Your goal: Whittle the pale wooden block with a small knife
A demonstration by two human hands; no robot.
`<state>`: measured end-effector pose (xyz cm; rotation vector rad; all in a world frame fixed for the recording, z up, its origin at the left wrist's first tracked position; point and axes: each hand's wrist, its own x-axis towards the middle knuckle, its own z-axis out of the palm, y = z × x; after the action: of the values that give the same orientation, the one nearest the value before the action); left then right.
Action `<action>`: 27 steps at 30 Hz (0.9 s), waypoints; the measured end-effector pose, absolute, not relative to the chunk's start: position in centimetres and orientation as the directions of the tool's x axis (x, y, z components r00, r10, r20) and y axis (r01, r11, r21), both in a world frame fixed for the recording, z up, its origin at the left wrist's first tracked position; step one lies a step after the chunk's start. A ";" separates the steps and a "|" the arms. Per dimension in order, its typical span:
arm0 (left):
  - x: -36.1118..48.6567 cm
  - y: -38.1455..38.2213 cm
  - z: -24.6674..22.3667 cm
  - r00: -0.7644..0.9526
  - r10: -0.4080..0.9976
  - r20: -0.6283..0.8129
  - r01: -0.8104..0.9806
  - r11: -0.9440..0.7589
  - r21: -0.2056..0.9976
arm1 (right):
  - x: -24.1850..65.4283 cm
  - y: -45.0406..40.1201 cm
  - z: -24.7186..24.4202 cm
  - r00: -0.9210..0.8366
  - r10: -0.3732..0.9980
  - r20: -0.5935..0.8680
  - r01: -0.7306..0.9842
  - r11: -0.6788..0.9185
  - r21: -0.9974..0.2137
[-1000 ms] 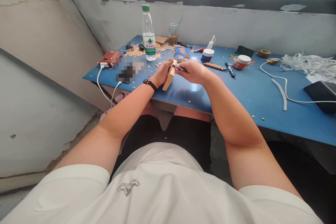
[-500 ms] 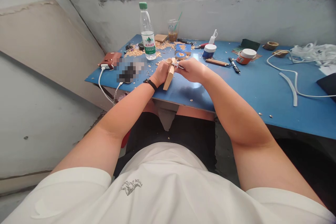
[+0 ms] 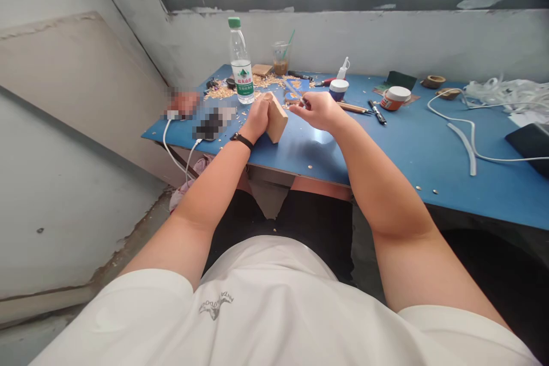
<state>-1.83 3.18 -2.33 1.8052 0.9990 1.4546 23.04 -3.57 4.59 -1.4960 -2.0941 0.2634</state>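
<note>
My left hand (image 3: 257, 116) is wrapped round a pale wooden block (image 3: 278, 121) above the front part of the blue table (image 3: 369, 154). The block stands tilted, its broad face turned toward the right. In my right hand (image 3: 321, 110) is a thin, pale, straight tool (image 3: 294, 90) that points up and to the left. Its exact kind is too small to make out. A small gap separates the right fingers from the block.
Behind the hands stand a water bottle (image 3: 242, 68) and a plastic cup (image 3: 281, 60) among wood shavings (image 3: 223, 90). Paint jars (image 3: 395, 98), a marker (image 3: 377, 113) and a white cable (image 3: 476, 126) lie to the right. A blurred phone (image 3: 211, 123) is at left.
The tool in my right hand has come away from the block, and that hand has shifted slightly right. The block has turned in my left hand, showing its broad face.
</note>
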 end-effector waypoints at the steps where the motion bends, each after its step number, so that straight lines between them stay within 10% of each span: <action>1: -2.1 3.6 -2.3 0.071 0.853 0.516 0.204 -0.519 0.830 | 23.2 -3.6 4.7 -0.199 0.912 0.358 0.800 0.362 -0.479; 9: -2.8 1.4 -0.9 0.180 0.823 0.539 0.138 -0.563 0.815 | 22.1 -4.7 4.6 -0.196 0.883 0.426 0.815 0.389 -0.431; 18: -1.6 0.0 -0.8 0.583 0.750 0.314 -0.276 -0.180 0.944 | 21.3 -5.2 4.7 -0.370 0.847 0.382 0.804 0.498 -0.326; 27: -0.8 0.4 -1.2 0.541 0.733 0.412 -0.210 -0.357 0.910 | 20.2 -5.7 4.2 -0.439 0.822 0.364 0.848 0.512 -0.134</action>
<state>-0.82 0.38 -1.21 1.6581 0.4472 1.0495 20.20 -5.69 4.19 -1.3812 -2.3755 -0.0951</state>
